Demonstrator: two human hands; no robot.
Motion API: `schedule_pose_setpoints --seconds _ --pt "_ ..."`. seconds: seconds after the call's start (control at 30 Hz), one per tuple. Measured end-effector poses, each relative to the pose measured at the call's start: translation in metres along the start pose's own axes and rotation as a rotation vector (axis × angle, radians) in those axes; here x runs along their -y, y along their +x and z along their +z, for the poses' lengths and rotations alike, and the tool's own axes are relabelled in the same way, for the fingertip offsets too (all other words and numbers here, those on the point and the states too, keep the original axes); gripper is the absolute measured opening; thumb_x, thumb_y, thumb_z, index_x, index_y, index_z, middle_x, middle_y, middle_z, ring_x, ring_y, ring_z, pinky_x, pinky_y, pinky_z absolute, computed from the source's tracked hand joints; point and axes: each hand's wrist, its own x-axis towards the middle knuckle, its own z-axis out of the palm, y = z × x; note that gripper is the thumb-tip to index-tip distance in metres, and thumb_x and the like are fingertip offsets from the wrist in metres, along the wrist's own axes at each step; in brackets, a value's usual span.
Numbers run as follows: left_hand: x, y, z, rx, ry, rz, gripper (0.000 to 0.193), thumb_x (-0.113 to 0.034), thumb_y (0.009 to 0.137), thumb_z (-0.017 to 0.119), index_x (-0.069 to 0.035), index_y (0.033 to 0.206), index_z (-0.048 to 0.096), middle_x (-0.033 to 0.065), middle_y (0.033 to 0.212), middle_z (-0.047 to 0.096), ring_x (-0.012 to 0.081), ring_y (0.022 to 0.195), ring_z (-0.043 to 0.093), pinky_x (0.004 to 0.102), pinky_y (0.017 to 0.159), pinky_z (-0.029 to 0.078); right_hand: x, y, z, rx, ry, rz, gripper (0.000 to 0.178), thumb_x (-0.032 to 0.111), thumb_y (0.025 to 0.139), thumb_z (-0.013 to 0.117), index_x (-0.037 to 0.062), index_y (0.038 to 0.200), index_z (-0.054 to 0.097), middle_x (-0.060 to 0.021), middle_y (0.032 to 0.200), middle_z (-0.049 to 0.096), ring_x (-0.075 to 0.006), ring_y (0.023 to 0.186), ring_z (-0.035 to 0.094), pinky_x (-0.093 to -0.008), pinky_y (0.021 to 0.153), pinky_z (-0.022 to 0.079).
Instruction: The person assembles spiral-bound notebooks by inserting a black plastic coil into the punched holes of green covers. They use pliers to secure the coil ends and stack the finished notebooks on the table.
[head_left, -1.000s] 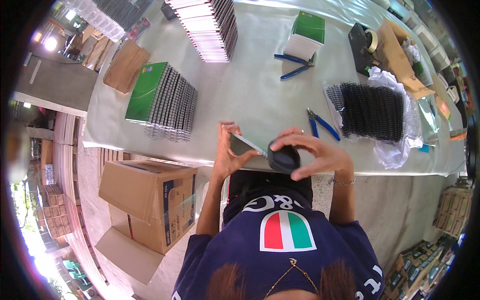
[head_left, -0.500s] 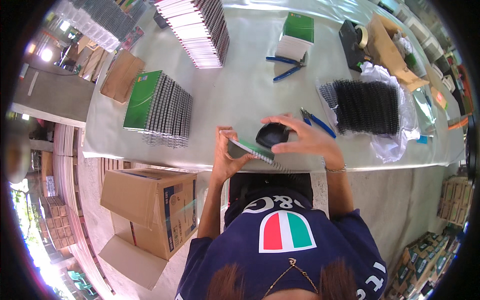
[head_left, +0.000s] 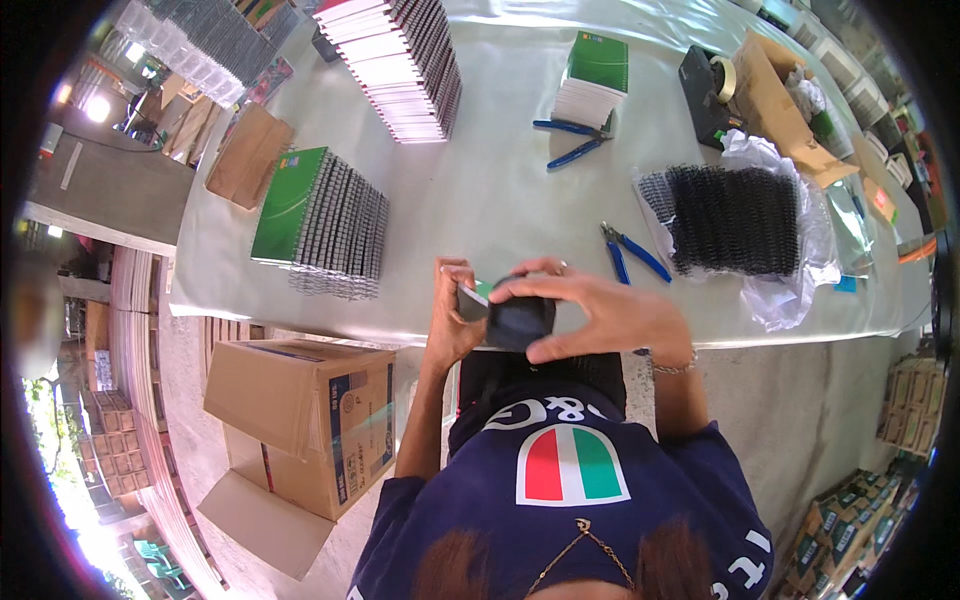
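Note:
My left hand (head_left: 453, 318) is closed on a green-covered notebook (head_left: 474, 301) held on edge at the table's front edge. In my right hand (head_left: 630, 318) is a black, rounded, block-like object (head_left: 522, 318); its exact kind does not show. That object sits against the notebook's spine side and hides most of it, along with the coil. Blue-handled cutting pliers (head_left: 637, 255) lie on the table beyond my right hand. To the left stands a row of green notebooks (head_left: 290, 207) with wire coils sticking out at their near ends.
Black spiral coils (head_left: 735, 218) lie on crumpled plastic at the right. Farther back are a second pair of blue pliers (head_left: 575, 152), a short stack of green notebooks (head_left: 600, 65) and a tall notebook stack (head_left: 395, 75). An open cardboard box (head_left: 350, 430) stands below the table's left front.
My right hand has brought the black object left and down onto the notebook's spine side, covering the coil that trailed there. The left hand keeps hold of the notebook, nearly in place.

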Motion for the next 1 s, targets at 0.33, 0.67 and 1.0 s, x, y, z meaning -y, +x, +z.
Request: schedule_pose_setpoints --seconds 0.33,0.67,1.0 --pt "-0.003 0.0 0.003 0.027 -0.039 -0.042 0.059 -0.002 0.056 0.08 -0.008 0.1 0.042 0.011 0.1 0.04 0.0274 0.098 0.046 0.0343 0.091 0.039 0.011 0.004 0.015 0.013 -0.093 -0.061 0.06 0.036 0.082 0.078 0.0113 0.133 0.057 -0.0136 0.127 0.06 -0.0349 0.129 0.044 -0.0428 0.109 0.036" --pt "-0.01 0.0 0.004 -0.013 -0.279 -0.143 0.078 -0.005 0.067 0.088 -0.012 0.123 0.034 0.0042 0.106 0.037 0.017 0.098 0.041 0.0313 0.091 0.037 -0.002 0.011 -0.014 0.123 0.504 0.119 0.057 0.029 0.086 0.074 0.0064 0.134 0.055 -0.0131 0.124 0.059 -0.0277 0.12 0.051 -0.039 0.1 0.045" --pt "-0.005 0.002 -0.004 0.058 -0.444 -0.232 0.053 -0.001 0.083 0.071 -0.011 0.123 0.037 0.0037 0.109 0.037 0.0152 0.103 0.04 0.0306 0.095 0.034 -0.052 0.018 0.009 -0.045 0.113 0.226 0.043 0.016 0.091 0.07 0.0034 0.129 0.057 -0.0081 0.116 0.059 -0.0158 0.095 0.059 -0.031 0.09 0.049"
